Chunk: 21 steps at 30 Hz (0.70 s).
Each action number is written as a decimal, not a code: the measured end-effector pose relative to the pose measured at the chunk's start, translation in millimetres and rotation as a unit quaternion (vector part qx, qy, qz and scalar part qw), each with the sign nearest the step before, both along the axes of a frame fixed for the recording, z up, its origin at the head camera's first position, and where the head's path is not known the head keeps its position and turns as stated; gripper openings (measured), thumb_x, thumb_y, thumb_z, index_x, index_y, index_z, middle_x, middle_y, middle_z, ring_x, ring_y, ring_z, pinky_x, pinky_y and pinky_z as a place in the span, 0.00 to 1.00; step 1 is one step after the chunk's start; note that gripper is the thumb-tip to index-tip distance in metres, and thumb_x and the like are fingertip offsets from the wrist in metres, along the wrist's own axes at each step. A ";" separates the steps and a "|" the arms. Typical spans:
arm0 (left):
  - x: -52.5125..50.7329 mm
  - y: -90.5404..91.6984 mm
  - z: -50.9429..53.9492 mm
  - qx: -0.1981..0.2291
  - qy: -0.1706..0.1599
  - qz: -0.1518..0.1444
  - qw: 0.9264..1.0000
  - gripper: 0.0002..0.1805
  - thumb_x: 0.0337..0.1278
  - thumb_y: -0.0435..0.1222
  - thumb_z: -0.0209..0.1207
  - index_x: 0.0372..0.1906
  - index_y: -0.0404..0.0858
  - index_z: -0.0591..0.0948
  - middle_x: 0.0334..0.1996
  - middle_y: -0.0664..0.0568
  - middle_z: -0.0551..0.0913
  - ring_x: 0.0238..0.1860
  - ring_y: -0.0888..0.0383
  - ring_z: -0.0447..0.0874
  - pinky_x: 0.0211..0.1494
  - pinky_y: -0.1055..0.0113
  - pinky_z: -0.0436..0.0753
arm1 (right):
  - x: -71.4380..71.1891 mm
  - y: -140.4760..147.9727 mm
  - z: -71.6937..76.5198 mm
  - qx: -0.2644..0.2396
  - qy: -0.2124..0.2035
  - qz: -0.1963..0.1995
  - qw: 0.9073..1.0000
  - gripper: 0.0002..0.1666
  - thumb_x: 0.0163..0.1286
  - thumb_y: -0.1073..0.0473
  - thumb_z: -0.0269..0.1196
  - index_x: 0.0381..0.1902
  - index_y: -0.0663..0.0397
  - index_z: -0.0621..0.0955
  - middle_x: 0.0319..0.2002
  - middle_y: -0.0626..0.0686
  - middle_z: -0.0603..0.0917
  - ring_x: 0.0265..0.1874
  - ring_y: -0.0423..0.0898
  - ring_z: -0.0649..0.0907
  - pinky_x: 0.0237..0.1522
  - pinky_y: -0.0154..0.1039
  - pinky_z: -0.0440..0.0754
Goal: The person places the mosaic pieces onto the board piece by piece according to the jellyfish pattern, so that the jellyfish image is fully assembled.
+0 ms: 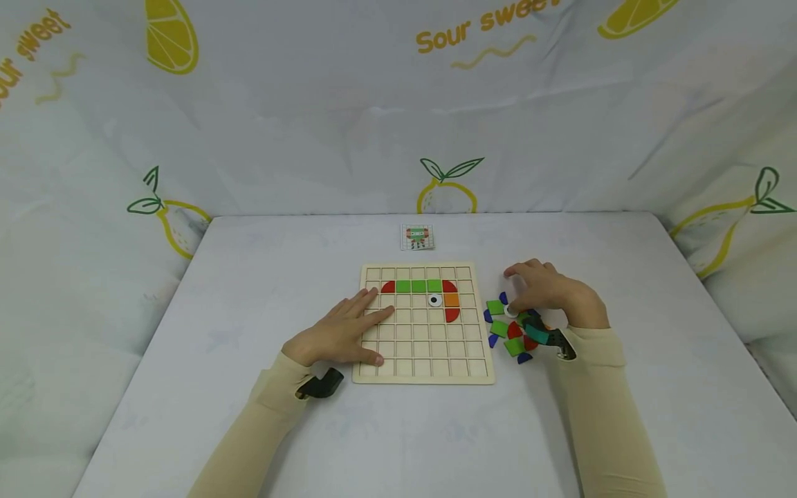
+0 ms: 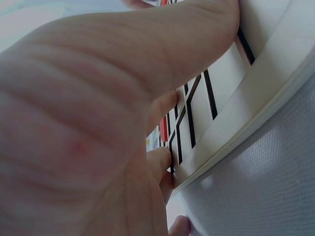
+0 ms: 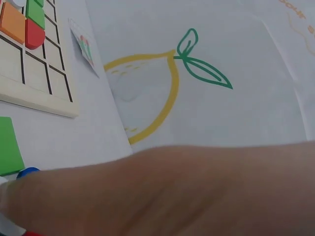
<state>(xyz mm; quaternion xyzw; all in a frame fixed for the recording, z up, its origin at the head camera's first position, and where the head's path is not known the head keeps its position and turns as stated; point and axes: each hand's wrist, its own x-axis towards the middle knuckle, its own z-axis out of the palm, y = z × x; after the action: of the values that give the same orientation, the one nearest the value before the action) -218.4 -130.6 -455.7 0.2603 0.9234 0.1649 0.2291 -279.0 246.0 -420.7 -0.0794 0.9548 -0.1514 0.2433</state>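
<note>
My left hand (image 1: 339, 333) rests with spread fingers on the left side of a wooden grid board (image 1: 405, 349). On the board, red quarter-round pieces (image 1: 452, 315), green squares (image 1: 418, 286), an orange square (image 1: 451, 299) and a white eye disc (image 1: 434, 300) form part of a figure. My right hand (image 1: 551, 290) is over the loose pieces right of the board. Its thumb touches another white disc (image 1: 510, 311), while the index finger stands apart from it. In the right wrist view, the forearm-side of the hand hides most of the pile; a green square (image 3: 9, 146) shows.
Loose green squares (image 1: 499, 328), blue pieces (image 1: 524, 358) and red pieces (image 1: 514, 330) lie right of the board. A small pattern card (image 1: 417, 237) lies behind it. A white cloth printed with lemons (image 1: 311, 138) hangs behind the table (image 1: 261, 263).
</note>
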 end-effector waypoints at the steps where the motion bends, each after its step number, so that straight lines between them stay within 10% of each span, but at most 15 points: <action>1: 0.0 -0.1 0.2 0.001 0.000 0.000 1.000 0.51 0.56 0.56 0.69 0.81 0.52 0.58 0.84 0.45 0.37 0.84 0.46 0.33 0.84 0.45 0.43 | 0.2 -0.7 -0.1 -0.001 -0.001 -0.002 1.000 0.41 0.59 0.55 0.70 0.68 0.60 0.71 0.70 0.72 0.63 0.62 0.69 0.64 0.62 0.72 0.72; 13: 0.7 -0.2 0.5 0.008 0.000 0.000 1.000 0.51 0.55 0.56 0.69 0.81 0.51 0.58 0.84 0.44 0.38 0.84 0.45 0.33 0.84 0.43 0.43 | -10.4 1.9 -12.7 -0.036 0.062 -0.047 0.996 0.29 0.70 0.55 0.60 0.66 0.63 0.74 0.63 0.72 0.71 0.57 0.67 0.70 0.56 0.66 0.78; 21: 1.4 0.4 2.6 0.008 -0.002 -0.001 1.000 0.51 0.56 0.56 0.69 0.81 0.51 0.58 0.84 0.44 0.37 0.84 0.45 0.33 0.84 0.43 0.43 | -10.9 3.1 -14.3 -0.070 0.039 -0.007 0.997 0.25 0.64 0.67 0.58 0.60 0.58 0.80 0.59 0.70 0.74 0.52 0.62 0.74 0.52 0.58 0.81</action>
<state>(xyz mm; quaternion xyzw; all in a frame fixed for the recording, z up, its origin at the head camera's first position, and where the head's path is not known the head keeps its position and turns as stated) -217.0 -130.2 -453.1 0.2629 0.9211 0.1729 0.2293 -289.9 249.1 -435.0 -0.0955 0.9511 -0.2163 0.1989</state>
